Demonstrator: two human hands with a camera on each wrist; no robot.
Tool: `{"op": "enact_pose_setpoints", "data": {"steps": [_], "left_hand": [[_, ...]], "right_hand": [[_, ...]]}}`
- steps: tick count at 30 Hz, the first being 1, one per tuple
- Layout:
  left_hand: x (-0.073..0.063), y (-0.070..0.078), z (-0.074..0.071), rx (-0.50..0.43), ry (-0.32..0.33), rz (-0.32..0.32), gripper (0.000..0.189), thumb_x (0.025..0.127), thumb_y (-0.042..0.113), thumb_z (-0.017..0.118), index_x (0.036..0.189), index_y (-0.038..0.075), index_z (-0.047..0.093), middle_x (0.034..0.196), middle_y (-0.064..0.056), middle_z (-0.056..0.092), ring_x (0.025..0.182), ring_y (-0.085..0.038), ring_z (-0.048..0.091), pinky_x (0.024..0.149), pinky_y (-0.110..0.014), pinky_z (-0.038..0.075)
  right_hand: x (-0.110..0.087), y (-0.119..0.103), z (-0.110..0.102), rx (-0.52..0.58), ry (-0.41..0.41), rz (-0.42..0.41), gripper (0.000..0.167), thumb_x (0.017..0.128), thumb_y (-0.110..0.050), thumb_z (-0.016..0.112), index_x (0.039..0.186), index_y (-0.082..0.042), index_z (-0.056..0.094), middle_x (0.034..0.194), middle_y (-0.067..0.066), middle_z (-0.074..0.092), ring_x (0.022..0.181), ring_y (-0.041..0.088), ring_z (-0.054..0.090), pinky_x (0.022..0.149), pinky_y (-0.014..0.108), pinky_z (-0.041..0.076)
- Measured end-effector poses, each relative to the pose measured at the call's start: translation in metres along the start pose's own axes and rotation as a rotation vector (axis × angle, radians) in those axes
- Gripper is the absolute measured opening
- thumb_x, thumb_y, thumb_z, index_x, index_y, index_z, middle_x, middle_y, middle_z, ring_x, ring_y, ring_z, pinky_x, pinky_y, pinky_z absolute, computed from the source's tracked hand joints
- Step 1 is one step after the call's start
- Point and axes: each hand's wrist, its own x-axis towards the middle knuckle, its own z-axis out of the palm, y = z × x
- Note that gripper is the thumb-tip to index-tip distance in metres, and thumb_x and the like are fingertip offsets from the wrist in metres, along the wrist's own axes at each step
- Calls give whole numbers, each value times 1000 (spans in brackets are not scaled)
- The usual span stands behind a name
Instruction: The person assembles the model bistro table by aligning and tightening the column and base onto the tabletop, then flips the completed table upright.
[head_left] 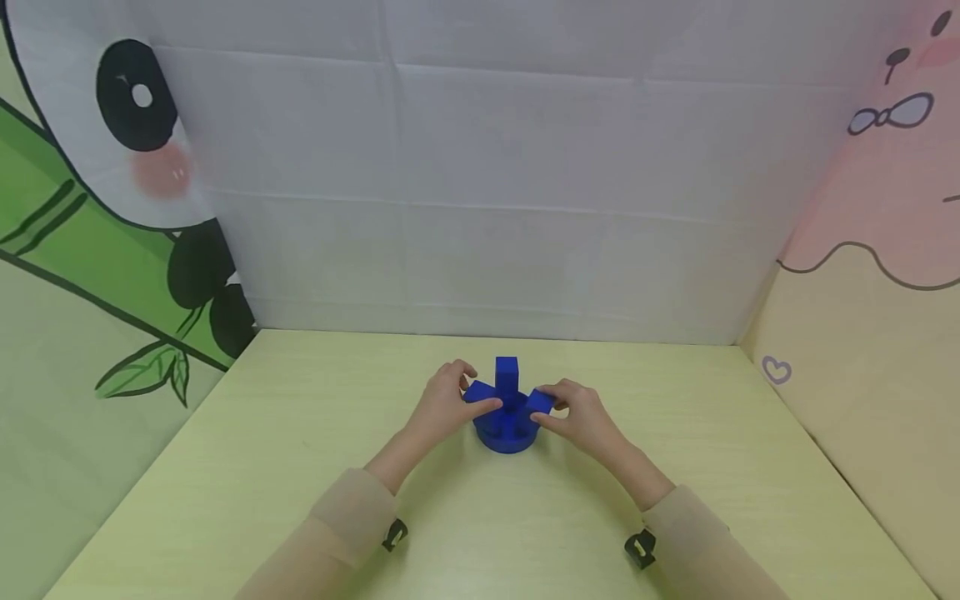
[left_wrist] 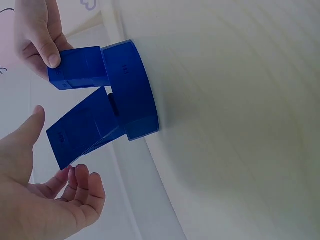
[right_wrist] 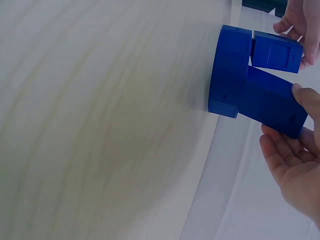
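Observation:
A round blue base [head_left: 507, 443] stands on the table, with blue blocks rising from it. One block [head_left: 506, 377] is upright at the back; a left block [left_wrist: 80, 127] and a right block [right_wrist: 280, 102] lean outward. My right hand [head_left: 588, 421] pinches the right block, its thumb on one edge and fingers underneath. Beside the left block is my left hand [head_left: 442, 408], fingers half bent near its outer end. In the left wrist view a gap separates the left thumb [left_wrist: 34, 125] from that block. Lower ends of the blocks are partly hidden by the base.
The pale wooden table [head_left: 300, 467] reaches back to a white cloth wall [head_left: 480, 250]. Printed cloth panels [head_left: 862, 333] enclose both sides. Small black devices [head_left: 394, 534] sit under both sleeves.

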Motion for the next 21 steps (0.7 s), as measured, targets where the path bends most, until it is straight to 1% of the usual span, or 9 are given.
{"op": "enact_pose_setpoints", "data": {"steps": [2, 4, 8, 11, 16, 18, 21], "left_hand": [[1, 0, 1, -7, -5, -4, 59, 75, 44, 78, 112, 4, 55, 93, -7, 55, 84, -21, 52, 69, -30, 49], [2, 0, 2, -11, -9, 6, 55, 76, 40, 78, 111, 5, 56, 93, -6, 55, 84, -20, 52, 70, -30, 50], [6, -2, 3, -22, -32, 53, 48, 78, 32, 78, 113, 5, 59, 96, -6, 56, 86, -20, 53, 73, -30, 50], [9, -4, 3, -11, -55, 115, 44, 81, 28, 75, 116, 5, 61, 101, -7, 58, 87, -20, 54, 75, -31, 50], [14, -6, 2, -8, -110, 258, 37, 86, 18, 69, 120, 7, 63, 112, -10, 60, 94, -22, 57, 79, -36, 51], [16, -7, 3, -14, -140, 298, 37, 87, 15, 67, 123, 8, 62, 115, -11, 59, 100, -24, 58, 81, -39, 51], [19, -9, 4, -19, -170, 319, 37, 89, 14, 65, 125, 9, 60, 117, -10, 58, 106, -26, 57, 83, -40, 51]], "right_hand": [[0, 1, 0, -2, -4, 0, 40, 82, -22, 75, 113, 0, 66, 91, 6, 64, 85, 25, 64, 77, 38, 55], [1, 1, 0, -2, -5, 2, 40, 82, -22, 75, 114, 0, 66, 91, 6, 64, 85, 25, 64, 77, 37, 55], [1, 1, -2, 8, 0, 2, 40, 81, -21, 75, 113, 1, 66, 91, 6, 65, 85, 27, 64, 77, 38, 55], [1, 2, -3, 23, -2, 10, 40, 81, -20, 75, 113, 1, 66, 92, 7, 65, 87, 28, 64, 78, 40, 55], [2, 5, -4, 42, -9, 9, 40, 81, -19, 75, 114, 1, 65, 93, 7, 65, 88, 30, 63, 79, 42, 54], [2, 7, -4, 42, -9, 4, 40, 81, -20, 75, 114, 1, 65, 92, 7, 65, 87, 29, 63, 79, 42, 54], [3, 8, -5, 41, -11, 2, 40, 81, -21, 75, 113, 1, 66, 92, 7, 65, 87, 28, 63, 79, 40, 54]]}}
